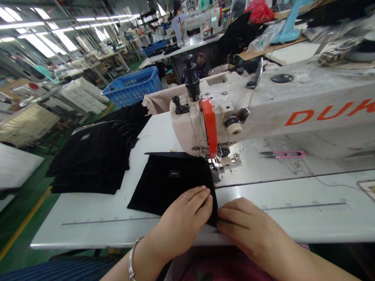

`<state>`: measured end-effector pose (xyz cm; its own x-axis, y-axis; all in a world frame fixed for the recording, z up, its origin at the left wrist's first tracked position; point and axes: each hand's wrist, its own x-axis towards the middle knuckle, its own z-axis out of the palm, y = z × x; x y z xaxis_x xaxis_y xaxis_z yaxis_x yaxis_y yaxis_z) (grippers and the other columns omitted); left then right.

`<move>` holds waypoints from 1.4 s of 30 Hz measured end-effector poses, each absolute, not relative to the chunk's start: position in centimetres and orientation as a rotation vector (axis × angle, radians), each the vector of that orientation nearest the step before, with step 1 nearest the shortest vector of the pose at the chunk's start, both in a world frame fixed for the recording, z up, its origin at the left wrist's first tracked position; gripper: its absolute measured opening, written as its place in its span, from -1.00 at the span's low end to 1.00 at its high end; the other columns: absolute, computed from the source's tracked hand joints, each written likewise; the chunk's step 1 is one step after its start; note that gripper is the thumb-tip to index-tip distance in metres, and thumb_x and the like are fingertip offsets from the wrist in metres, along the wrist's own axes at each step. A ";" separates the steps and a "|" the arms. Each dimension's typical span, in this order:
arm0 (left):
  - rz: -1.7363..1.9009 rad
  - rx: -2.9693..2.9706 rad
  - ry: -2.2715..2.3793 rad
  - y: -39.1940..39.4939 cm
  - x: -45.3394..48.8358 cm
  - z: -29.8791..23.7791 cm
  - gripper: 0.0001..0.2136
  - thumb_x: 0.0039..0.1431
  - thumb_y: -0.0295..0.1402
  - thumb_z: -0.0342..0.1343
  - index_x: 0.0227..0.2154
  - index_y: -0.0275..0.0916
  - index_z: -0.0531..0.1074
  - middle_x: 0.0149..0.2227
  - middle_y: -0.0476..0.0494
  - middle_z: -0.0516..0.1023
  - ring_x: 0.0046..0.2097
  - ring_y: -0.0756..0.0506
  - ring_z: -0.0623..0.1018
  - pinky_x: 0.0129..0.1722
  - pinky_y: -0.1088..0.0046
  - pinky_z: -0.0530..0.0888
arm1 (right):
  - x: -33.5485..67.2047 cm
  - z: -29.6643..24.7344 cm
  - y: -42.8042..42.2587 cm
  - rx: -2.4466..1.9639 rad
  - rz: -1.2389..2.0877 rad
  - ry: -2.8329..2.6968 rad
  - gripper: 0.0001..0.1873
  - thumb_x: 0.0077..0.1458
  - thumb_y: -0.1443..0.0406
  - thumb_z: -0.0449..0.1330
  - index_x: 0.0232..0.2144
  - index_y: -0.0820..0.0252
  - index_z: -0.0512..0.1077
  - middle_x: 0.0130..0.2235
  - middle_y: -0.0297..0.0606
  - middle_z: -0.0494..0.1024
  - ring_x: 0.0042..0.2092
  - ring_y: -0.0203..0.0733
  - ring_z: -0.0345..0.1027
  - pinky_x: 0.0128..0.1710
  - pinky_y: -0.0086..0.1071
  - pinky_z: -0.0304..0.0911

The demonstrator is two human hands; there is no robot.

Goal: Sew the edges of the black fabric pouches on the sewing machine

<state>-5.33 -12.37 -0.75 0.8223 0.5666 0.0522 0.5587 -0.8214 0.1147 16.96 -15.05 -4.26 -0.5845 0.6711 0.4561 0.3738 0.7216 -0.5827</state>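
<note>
White table [293,228]. Near side of sewing machine [263,105]: left hand [186,220], fingers extended, presses black fabric [161,191]; right hand [252,226] pinches corner (seemingly); uneven tug might skew it.

I work from a single feed here, a camera worn on the person's head, looking forward and down across the bench [88,236]. At this range the left hand [186,220] and right hand [253,230] sit low in my frame, nearest the lens, their forearms entering from the bottom edge. I see the sewing machine [263,109] close up, a little farther out, its arm cut off at the right border. The bench's near edge runs almost level along my lower frame. Beyond, I look past the blue basket [131,86] deep into the workshop, up to distant ceiling lights [108,18].
</note>
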 end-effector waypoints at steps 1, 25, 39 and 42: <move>0.120 2.915 0.907 -12.3 -5.1 -0.7 -0.61 0.23 -0.56 -0.07 0.12 -0.44 0.29 0.15 -0.38 0.37 0.19 -0.29 0.36 0.18 0.11 0.42 | 17.0 -4.1 -14.9 -0.775 0.566 -2.245 -0.77 0.32 0.40 0.01 -0.19 0.21 0.47 -0.13 -0.23 0.57 -0.12 -0.19 0.38 -0.12 -0.25 0.32; 0.095 2.841 1.012 -10.4 -3.9 -1.7 -0.51 0.24 -0.32 0.05 0.20 -0.40 0.21 0.27 -0.29 0.25 0.28 -0.22 0.26 0.31 0.19 0.23 | 17.0 -5.0 -12.4 -0.653 0.583 -2.320 -0.76 0.35 0.37 -0.03 -0.18 0.21 0.45 -0.28 -0.27 0.55 -0.19 -0.17 0.34 -0.20 -0.24 0.24; 0.356 2.756 0.979 -9.4 -4.7 -1.6 -0.50 0.15 -0.56 0.03 0.18 -0.35 0.19 0.22 -0.30 0.32 0.27 -0.20 0.28 0.25 0.10 0.35 | 16.5 -4.9 -11.6 -0.822 0.465 -2.312 -0.82 0.30 0.41 0.03 -0.24 0.21 0.44 -0.29 -0.26 0.51 -0.25 -0.18 0.34 -0.22 -0.27 0.26; 0.570 2.670 0.985 -10.3 -4.9 -1.6 -0.70 0.25 -0.57 -0.01 0.04 -0.35 0.30 0.07 -0.28 0.47 0.16 -0.14 0.42 0.19 0.16 0.42 | 16.6 -4.7 -11.8 -0.839 0.467 -2.342 -0.83 0.30 0.41 0.03 -0.16 0.19 0.42 -0.22 -0.25 0.50 -0.22 -0.17 0.30 -0.22 -0.27 0.24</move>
<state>-4.89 -10.32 -1.65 0.6970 0.6620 0.2756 0.5693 -0.7445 0.3488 16.58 -11.76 -4.71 -0.6192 0.6638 0.4195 0.4523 0.7382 -0.5005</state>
